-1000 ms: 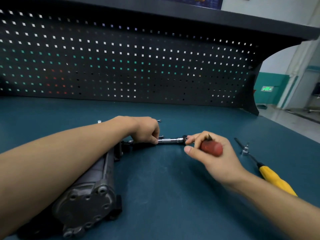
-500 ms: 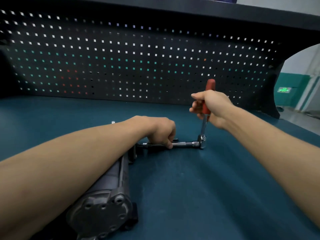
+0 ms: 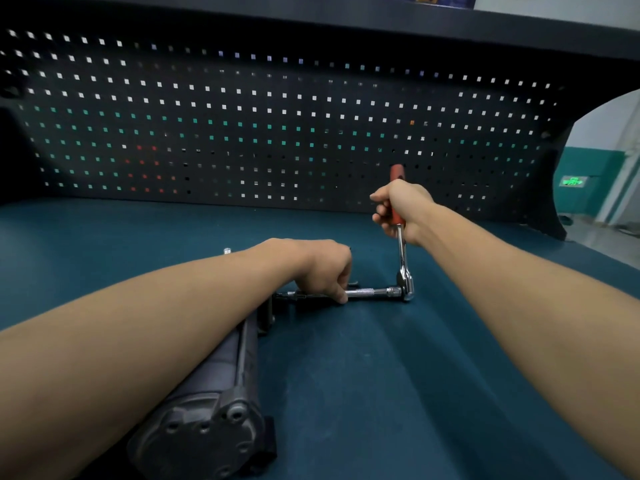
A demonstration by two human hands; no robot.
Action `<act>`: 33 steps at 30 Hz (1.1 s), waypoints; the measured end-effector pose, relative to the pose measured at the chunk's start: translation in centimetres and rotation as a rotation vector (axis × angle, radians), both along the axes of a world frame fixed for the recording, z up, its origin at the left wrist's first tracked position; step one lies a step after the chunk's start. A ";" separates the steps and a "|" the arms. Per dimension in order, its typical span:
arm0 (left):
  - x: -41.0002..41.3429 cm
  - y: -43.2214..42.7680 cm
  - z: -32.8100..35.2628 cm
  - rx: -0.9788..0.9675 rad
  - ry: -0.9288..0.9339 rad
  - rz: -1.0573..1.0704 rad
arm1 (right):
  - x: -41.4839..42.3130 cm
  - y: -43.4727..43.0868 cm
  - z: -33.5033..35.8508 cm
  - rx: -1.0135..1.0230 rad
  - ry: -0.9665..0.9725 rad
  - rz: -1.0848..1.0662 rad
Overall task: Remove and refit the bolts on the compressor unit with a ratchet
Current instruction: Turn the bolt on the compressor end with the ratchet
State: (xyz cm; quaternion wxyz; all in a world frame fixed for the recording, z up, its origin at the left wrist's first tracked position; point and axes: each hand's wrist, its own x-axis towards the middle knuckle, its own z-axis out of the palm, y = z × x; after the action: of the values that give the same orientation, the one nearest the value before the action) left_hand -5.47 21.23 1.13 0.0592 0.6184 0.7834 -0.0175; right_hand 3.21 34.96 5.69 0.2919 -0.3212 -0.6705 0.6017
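Observation:
A dark grey compressor unit (image 3: 221, 403) lies lengthwise on the teal bench, its round end cap with bolt holes nearest me. A chrome extension bar (image 3: 372, 292) runs from its far end to the right, into the ratchet head (image 3: 406, 285). My left hand (image 3: 325, 271) reaches over the unit and pinches the extension bar near the unit's end. The ratchet's red handle (image 3: 396, 199) stands up and away from me, and my right hand (image 3: 401, 211) grips it. The bolt under the socket is hidden by my left hand.
A black pegboard (image 3: 277, 126) rises behind the teal bench top (image 3: 381, 393). A small silver part (image 3: 227, 251) stands on the bench beyond my left forearm. The bench's right edge opens onto a room with green walls.
My right hand has swung the ratchet handle from low and toward me up to a position pointing away. The view has shifted, so the yellow screwdriver at right is out of sight. My left hand stays on the bar.

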 end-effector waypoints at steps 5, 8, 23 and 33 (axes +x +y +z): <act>-0.4 -0.1 -0.4 0.013 -0.018 0.006 | 2.0 -1.0 -0.5 0.051 0.145 -0.010; -0.4 -0.2 -0.3 0.001 -0.019 0.002 | 4.3 -2.2 -1.0 0.153 0.231 0.005; -0.3 -0.8 -0.1 -0.023 0.025 0.010 | 15.1 -6.6 -9.5 0.513 0.324 0.270; 0.2 -0.5 0.1 -0.037 0.077 -0.013 | 11.2 -5.4 -4.6 0.424 0.212 0.094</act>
State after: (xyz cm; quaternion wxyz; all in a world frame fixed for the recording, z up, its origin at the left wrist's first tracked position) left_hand -5.27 20.76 1.18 0.0402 0.6213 0.7805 -0.0561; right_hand 14.37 29.54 1.10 0.3932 -0.1560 -0.7615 0.4910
